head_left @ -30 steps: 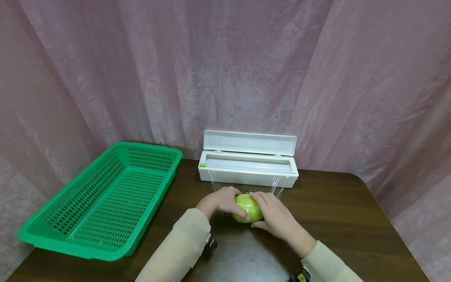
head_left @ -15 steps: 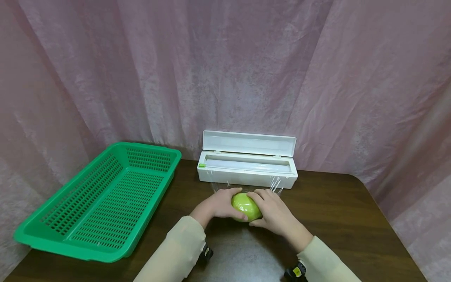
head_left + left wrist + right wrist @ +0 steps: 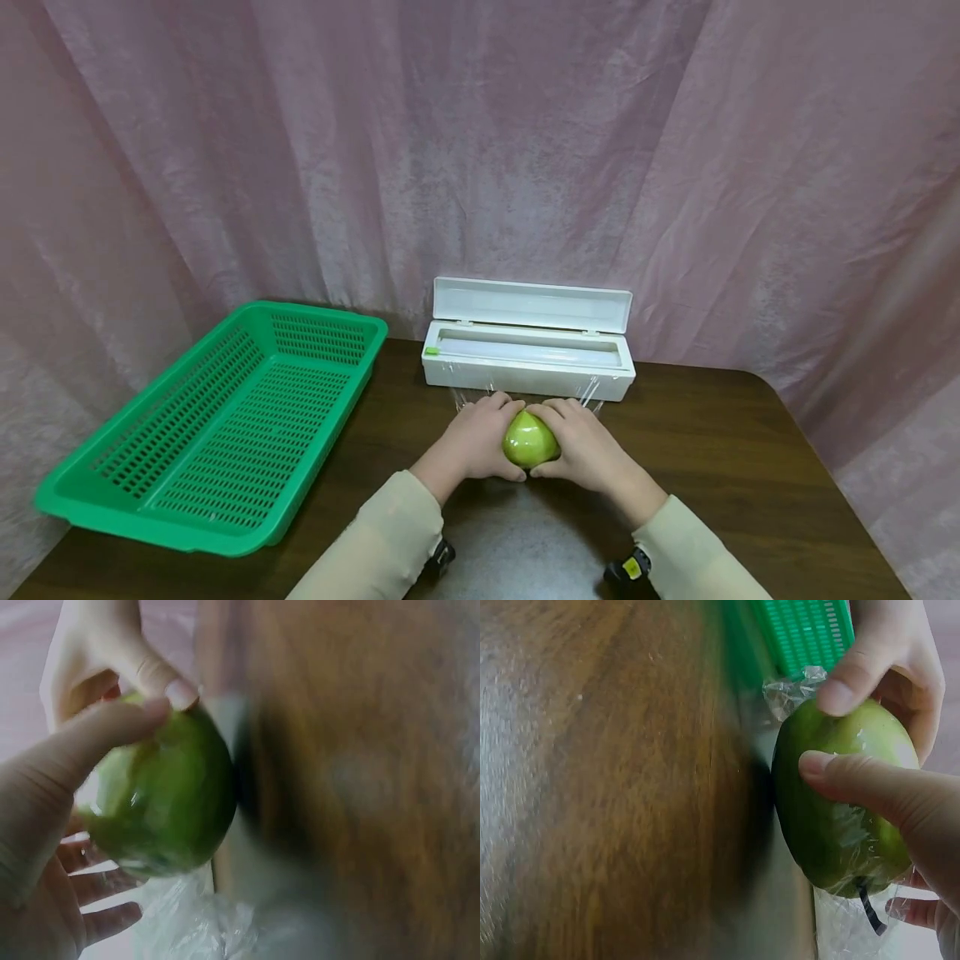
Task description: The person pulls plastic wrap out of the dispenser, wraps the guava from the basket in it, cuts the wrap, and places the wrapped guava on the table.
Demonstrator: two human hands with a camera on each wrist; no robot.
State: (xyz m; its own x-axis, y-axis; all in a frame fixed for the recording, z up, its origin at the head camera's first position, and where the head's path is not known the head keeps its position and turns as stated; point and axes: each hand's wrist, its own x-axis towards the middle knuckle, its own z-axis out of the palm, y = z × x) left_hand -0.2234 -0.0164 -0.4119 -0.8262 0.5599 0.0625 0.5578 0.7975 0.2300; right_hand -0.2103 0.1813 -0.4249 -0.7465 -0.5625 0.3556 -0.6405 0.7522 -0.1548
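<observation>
A glossy green fruit (image 3: 529,439) with a dark stem (image 3: 868,909) is held low over the table between both hands. The left hand (image 3: 480,437) grips its left side, thumb on the near face. My right hand (image 3: 581,446) grips the opposite side, its thumb also in front. Clear plastic wrap (image 3: 847,922) clings around the stem end and hangs beyond the fruit, and a crumpled bit sticks out at the other end. Behind the hands, a white wrap box (image 3: 528,382) has its lid (image 3: 532,305) raised and a roll (image 3: 528,351) inside. Some fingertips are hidden behind the fruit.
On the left stands a green perforated basket (image 3: 288,492), its long side slanting toward the hands. The dark wooden table (image 3: 720,467) ends at a rounded back right corner. A pink curtain (image 3: 525,150) hangs close behind the wrap box.
The fruit has turned and now looks more upright between the hands. The left hand shifted slightly left, then back right, and its thumb lies lower on the fruit. The right hand barely moved.
</observation>
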